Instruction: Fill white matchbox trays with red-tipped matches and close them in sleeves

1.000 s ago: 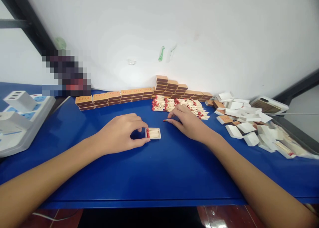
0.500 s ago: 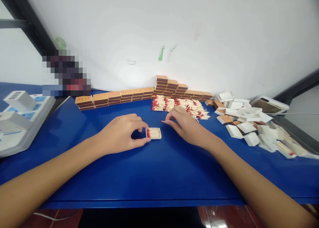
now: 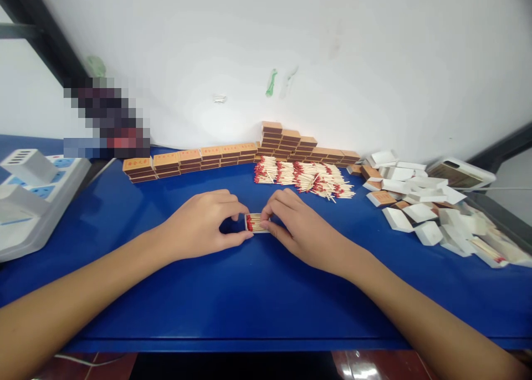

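A small white matchbox tray (image 3: 258, 231) lies on the blue table, filled with red-tipped matches (image 3: 252, 222). My left hand (image 3: 208, 219) grips the tray's left end between thumb and fingers. Over the tray's right half, my right hand (image 3: 297, 225) is closed in a pinch, its fingertips at the matches. The match between those fingertips is mostly hidden and blends with the ones in the tray. Just beyond my hands lies a spread of loose matches (image 3: 305, 175), heads mostly to the left.
Stacked brown matchboxes (image 3: 191, 159) line the wall. At the right is a heap of white trays and sleeves (image 3: 415, 194), beside a phone-like device (image 3: 461, 172). A power strip with plugs (image 3: 62, 197) stands at the left. The table's front edge (image 3: 233, 344) runs below my forearms.
My right hand has moved left and toward me, from near the loose matches to the tray, carrying a match. The left hand keeps its grip. The view has shifted slightly.
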Demonstrator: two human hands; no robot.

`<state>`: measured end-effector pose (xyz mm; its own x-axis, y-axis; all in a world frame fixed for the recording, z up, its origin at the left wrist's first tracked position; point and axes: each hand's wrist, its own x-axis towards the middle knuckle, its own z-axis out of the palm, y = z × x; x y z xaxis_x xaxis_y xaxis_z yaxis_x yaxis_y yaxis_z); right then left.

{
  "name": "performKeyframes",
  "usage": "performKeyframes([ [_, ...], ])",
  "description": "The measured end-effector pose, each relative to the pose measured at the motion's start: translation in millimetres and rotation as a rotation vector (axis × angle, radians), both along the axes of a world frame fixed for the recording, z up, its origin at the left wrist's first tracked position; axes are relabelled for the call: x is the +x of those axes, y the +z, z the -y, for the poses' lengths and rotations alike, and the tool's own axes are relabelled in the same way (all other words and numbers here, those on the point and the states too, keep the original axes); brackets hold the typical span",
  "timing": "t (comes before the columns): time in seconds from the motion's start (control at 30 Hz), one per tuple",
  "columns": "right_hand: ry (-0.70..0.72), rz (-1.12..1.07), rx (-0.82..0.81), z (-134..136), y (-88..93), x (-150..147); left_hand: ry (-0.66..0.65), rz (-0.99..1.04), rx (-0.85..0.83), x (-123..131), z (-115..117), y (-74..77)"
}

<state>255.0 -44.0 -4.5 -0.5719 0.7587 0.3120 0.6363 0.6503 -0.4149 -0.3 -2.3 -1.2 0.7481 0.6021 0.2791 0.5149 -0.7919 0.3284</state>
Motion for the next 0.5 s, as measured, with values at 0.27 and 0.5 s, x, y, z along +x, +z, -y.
performKeyframes([
  [0.27, -0.083, -0.062, 0.052, -17, -5.9, 19, 0.002, -0.015, 0.008, -1, 1, 1.6],
  [0.5, -0.197, 0.071, 0.015, -44, -21.8, 54, -0.005, -0.005, 0.022, -2, 0, 1.8],
])
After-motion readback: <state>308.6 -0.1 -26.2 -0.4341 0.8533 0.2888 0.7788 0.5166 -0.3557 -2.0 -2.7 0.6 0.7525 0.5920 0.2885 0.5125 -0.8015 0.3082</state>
